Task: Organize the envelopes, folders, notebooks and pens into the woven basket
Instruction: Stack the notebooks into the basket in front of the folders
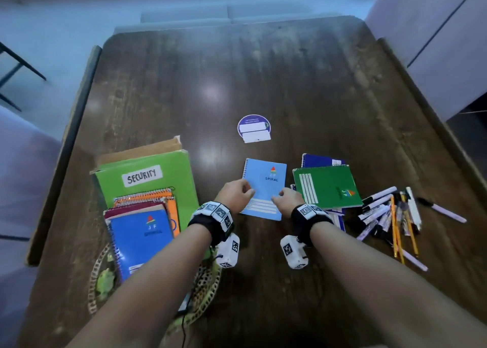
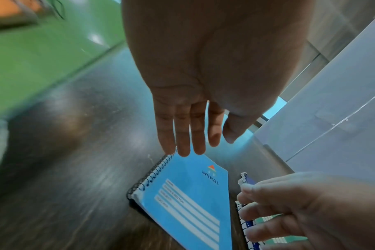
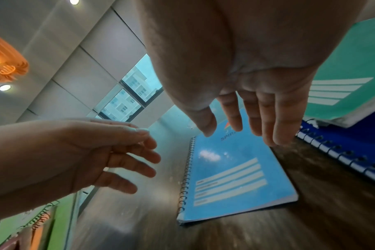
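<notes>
A light blue spiral notebook (image 1: 264, 184) (image 2: 188, 194) (image 3: 235, 177) lies flat on the dark wooden table, front cover up. My left hand (image 1: 249, 192) (image 2: 206, 145) hovers over its left edge with straight fingers, holding nothing. My right hand (image 1: 276, 198) (image 3: 240, 128) hangs over its right edge, fingers relaxed and empty. I cannot tell whether either hand touches the cover. The woven basket (image 1: 91, 279) stands at the front left. It holds a green folder (image 1: 158, 189) marked SECURITY, a brown envelope (image 1: 142, 150) and several spiral notebooks (image 1: 142, 239).
Right of the blue notebook a green notebook (image 1: 326, 187) lies on a dark blue one (image 1: 321, 160). Further right is a loose heap of pens and pencils (image 1: 390, 216), with one marker (image 1: 442, 210) apart. A round purple sticker (image 1: 254, 128) sits mid-table.
</notes>
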`<state>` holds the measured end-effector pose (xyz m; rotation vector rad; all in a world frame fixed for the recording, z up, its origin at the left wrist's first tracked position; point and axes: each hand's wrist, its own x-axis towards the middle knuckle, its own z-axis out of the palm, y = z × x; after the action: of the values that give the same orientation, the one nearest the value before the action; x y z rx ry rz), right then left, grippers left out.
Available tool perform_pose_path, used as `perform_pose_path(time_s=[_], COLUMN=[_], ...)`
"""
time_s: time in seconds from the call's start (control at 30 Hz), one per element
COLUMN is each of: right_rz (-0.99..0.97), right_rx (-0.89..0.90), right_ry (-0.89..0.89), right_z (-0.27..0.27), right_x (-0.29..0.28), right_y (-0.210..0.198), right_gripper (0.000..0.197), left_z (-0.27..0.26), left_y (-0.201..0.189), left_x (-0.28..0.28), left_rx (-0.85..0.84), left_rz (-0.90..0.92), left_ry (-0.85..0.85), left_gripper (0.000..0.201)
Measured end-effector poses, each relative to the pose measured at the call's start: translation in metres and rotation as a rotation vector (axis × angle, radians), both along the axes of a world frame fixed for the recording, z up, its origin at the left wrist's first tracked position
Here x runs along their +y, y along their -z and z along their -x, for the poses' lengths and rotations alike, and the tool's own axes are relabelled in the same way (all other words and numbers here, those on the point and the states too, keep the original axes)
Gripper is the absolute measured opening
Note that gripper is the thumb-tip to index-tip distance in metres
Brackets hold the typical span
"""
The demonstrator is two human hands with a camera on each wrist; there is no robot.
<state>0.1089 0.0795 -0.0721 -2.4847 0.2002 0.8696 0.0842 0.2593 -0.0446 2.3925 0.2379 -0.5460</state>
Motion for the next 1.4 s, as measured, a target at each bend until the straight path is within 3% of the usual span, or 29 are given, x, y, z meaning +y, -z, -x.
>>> perform_pose_path(time_s=[0.1, 0.2, 0.4, 0.5, 0.6, 0.7, 0.87, 1.07, 1.2, 1.33, 1.4], right_rz=[-0.027, -0.063, -0.101, -0.076, -0.083, -0.092, -0.211, -0.391, -0.447, -0.499, -0.515], right_rx=[-0.012, 0.006, 0.018, 0.038, 0.068, 0.047, -0.037, -0.096, -0.163, -0.176, -0.177], right_ry=[-0.013, -0.012, 0.030, 0.037, 0.032, 0.007, 0.134, 0.213, 0.231, 0.174, 0.133], right_z=[-0.015, -0.029, -0.058, -0.066, -0.065, -0.056, -0.039, -0.024, -0.005, 0.020, 0.035], right_x=[-0.015, -0.021, -0.009, -0.008, -0.011, -0.013, -0.015, 0.002, 0.028, 0.070, 0.093], right_y=[0.010, 0.018, 0.050, 0.049, 0.050, 0.051, 0.039, -0.002, -0.028, -0.042, -0.044], right_gripper=[0.037, 0.033, 0.045, 0.043, 0.034, 0.031, 0.057, 0.039, 0.033, 0.026, 0.026], left_z=[-0.026, -0.044, -0.061, -0.067, -0.066, -0.060, -0.046, -0.027, -0.003, 0.034, 0.056], left_y=[0.021, 0.042, 0.071, 0.074, 0.079, 0.070, 0.041, -0.003, -0.035, -0.046, -0.051], left_x=[-0.018, -0.025, -0.027, -0.020, -0.009, -0.004, 0.001, 0.027, 0.054, 0.102, 0.133], left_rx=[0.003, 0.068, 0.222, 0.308, 0.340, 0.251, 0.151, 0.014, -0.052, -0.045, -0.011], left_rz=[-0.038, -0.114, -0.213, -0.113, 0.105, 0.295, 0.513, 0.491, 0.255, 0.190, 0.174], left_ry=[0.007, -0.014, -0.220, -0.358, -0.363, -0.342, -0.304, -0.257, -0.153, -0.158, -0.164], left_gripper=[0.019, 0.032, 0.056, 0.055, 0.045, 0.035, 0.040, 0.038, 0.037, 0.046, 0.037])
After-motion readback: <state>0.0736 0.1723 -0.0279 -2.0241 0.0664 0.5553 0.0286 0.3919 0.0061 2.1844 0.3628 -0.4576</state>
